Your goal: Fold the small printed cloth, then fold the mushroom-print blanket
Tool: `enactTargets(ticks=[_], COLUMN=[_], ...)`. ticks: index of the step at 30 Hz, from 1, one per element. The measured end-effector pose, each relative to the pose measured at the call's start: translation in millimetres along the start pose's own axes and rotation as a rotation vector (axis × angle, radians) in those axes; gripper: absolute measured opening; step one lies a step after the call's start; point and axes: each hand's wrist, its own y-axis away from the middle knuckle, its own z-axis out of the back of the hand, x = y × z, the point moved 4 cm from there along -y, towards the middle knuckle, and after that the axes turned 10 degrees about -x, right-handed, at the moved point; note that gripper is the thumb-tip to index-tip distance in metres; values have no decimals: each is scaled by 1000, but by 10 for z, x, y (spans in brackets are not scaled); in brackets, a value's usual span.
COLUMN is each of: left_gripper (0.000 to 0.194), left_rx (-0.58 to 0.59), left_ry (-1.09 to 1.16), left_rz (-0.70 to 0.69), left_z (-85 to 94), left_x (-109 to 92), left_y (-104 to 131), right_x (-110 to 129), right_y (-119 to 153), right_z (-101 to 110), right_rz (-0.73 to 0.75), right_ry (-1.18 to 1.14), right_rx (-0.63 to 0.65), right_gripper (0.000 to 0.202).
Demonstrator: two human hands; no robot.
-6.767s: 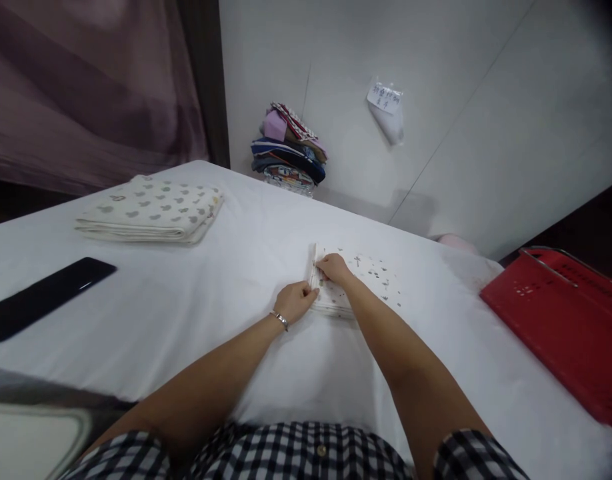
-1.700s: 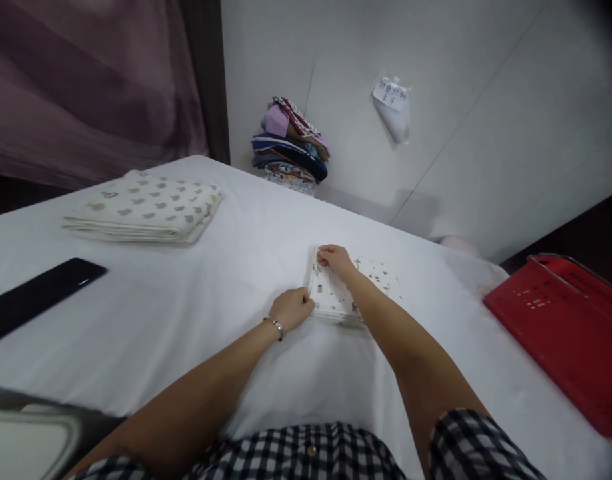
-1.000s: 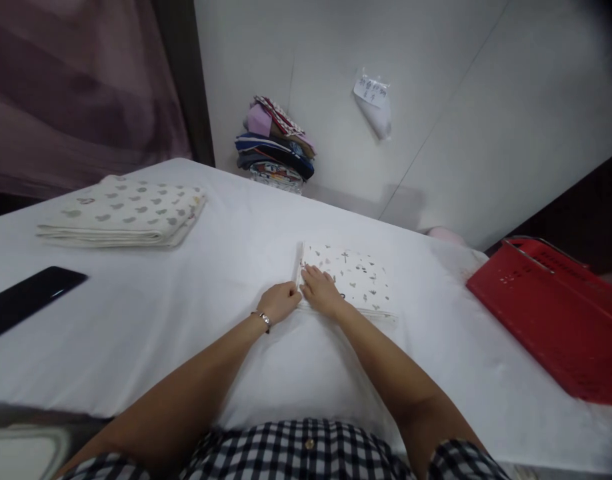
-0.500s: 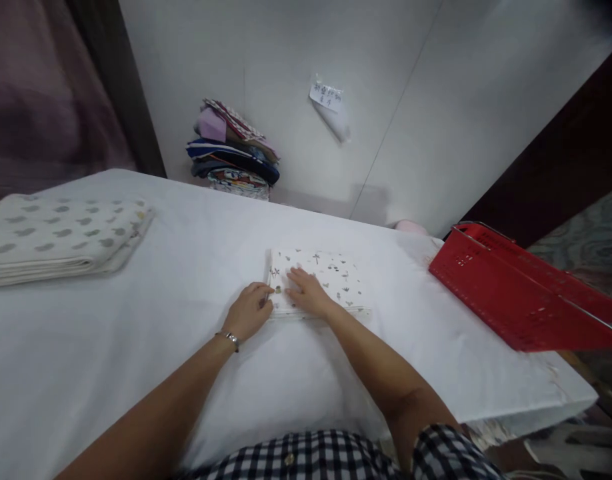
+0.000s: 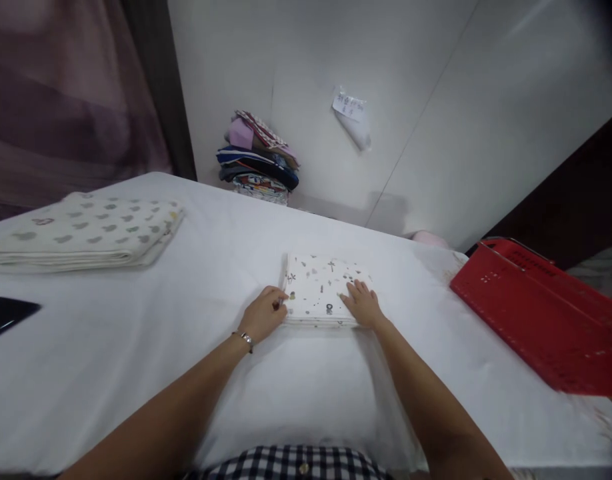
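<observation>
A small folded white cloth [image 5: 313,287] with a scattered print of tiny plants and figures lies flat on the white-covered table in front of me. At its left edge, my left hand [image 5: 264,312] is closed, thumb and fingertips pinching the border near the front corner. My right hand [image 5: 363,303] lies on the cloth's right part, palm down with fingers spread, holding nothing. Folded layers show along the near edge. What is between the left fingertips is partly hidden.
A larger folded cloth with grey-green spots [image 5: 96,230] lies at the left, a black phone [image 5: 6,317] nearer me. At the right rests a red basket [image 5: 541,320]. Beyond the table's far edge stands a stack of folded fabrics [image 5: 259,160] by the wall, where a paper note [image 5: 349,108] hangs.
My right hand has slid from the cloth's left-middle to its right side. The left hand stays at the left edge. The view has shifted, bringing the phone into sight.
</observation>
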Motion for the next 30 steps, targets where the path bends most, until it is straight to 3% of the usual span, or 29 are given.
enactTargets(ticks=[5, 10, 13, 16, 20, 24, 30], left_gripper=[21, 21, 20, 20, 18, 17, 17], left_rx=[16, 16, 9, 5, 6, 8, 25], left_ry=[-11, 2, 9, 10, -4, -19, -20], left_rz=[12, -6, -19, -23, -20, -24, -21], left_z=[24, 19, 16, 23, 31, 23, 22], left_x=[-47, -46, -45, -55, -72, -70, -61], left_y=[17, 17, 20, 24, 27, 29, 24], right_x=[173, 842, 1260, 1496, 1542, 1484, 1383], right_y=[-196, -537, -700, -766, -770, -824, -908], right_z=[115, 110, -5, -180, -302, -224, -171], right_rz=[46, 260, 362, 390, 382, 401, 387], right_ry=[-30, -92, -108, -89, -76, -115, -73], right_rx=[15, 22, 14, -8, -40, 49, -2], right_gripper=[59, 61, 63, 61, 59, 61, 62])
